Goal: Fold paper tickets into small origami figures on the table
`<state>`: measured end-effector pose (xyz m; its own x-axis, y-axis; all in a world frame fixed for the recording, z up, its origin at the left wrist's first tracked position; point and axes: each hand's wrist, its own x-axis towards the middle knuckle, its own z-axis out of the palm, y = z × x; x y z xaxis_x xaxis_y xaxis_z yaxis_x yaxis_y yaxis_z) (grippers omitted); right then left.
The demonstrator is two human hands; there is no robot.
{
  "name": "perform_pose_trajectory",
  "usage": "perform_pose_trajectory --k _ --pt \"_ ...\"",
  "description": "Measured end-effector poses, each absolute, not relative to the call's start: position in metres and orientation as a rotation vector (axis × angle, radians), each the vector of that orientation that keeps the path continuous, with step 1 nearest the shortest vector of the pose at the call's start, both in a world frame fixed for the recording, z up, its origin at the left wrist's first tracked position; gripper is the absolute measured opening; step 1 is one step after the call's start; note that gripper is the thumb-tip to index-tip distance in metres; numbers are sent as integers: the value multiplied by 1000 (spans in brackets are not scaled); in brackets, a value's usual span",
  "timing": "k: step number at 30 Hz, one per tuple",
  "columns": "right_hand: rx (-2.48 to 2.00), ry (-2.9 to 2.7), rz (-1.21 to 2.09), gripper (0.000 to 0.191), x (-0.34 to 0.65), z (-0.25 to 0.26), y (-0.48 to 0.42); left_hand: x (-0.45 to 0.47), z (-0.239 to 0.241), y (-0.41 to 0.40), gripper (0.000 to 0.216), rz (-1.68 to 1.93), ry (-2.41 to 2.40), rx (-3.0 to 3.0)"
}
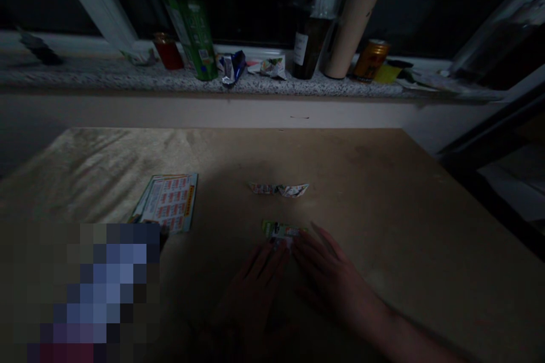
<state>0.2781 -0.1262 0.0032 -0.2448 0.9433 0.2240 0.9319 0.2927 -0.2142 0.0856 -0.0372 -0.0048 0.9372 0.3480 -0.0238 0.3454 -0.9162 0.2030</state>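
Note:
In dim light my left hand (255, 286) and my right hand (330, 272) lie side by side on the brown table (383, 210), fingers stretched forward. Their fingertips press on a small folded piece of printed paper (281, 231) with a green edge. Both hands look flat and open on it. A second small folded paper shape (279, 189) lies a little farther away, untouched.
A printed leaflet (168, 202) lies at the left, beside a blurred-out patch. On the stone window sill (106, 76) behind stand a green carton (191, 34), a red jar (168, 51), a dark bottle (307, 45), a cardboard tube (355, 11), a gold can (371, 59) and wrappers.

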Motion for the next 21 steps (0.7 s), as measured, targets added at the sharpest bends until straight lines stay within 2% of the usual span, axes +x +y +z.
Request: perform_pose_trajectory --k 4,7,16,21 --pt "-1688 -2249 27 48 280 3 -124 79 -25 -32 98 117 384 2959" --pt "-1686 -2240 4 45 280 2 -123 75 -31 -32 91 249 378 3021" --pt "-1728 -2252 -137 43 278 -2 -126 79 -9 -45 89 328 442 3023" --pt "-1736 -2243 -59 41 281 -3 -126 80 -1 -48 90 361 455 3016"
